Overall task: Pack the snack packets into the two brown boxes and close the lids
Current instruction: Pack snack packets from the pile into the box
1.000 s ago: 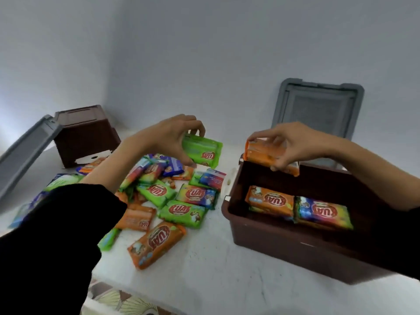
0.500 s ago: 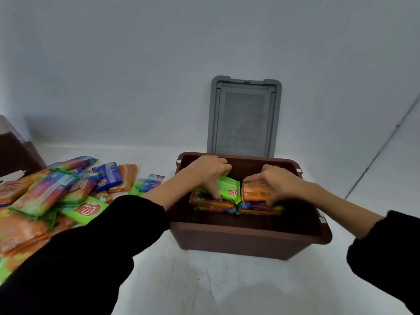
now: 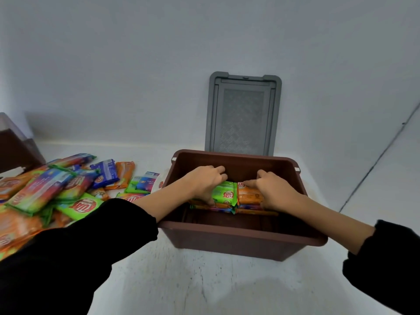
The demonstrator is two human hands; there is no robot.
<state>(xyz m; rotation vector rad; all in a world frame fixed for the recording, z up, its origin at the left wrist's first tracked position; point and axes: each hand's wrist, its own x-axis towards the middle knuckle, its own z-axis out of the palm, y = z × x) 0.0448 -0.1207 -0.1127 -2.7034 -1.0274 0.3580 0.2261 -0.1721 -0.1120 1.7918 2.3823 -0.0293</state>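
White counter carries a brown box; inside, left hand grips a green packet, right hand grips an orange packet.

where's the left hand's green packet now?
Head view, centre: green packet sits inside the brown box atop the stack, held by the left hand, beside the orange packet in the right hand.

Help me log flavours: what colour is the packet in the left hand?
Bright green packet with a red logo, gripped by the left hand; head view shows it.
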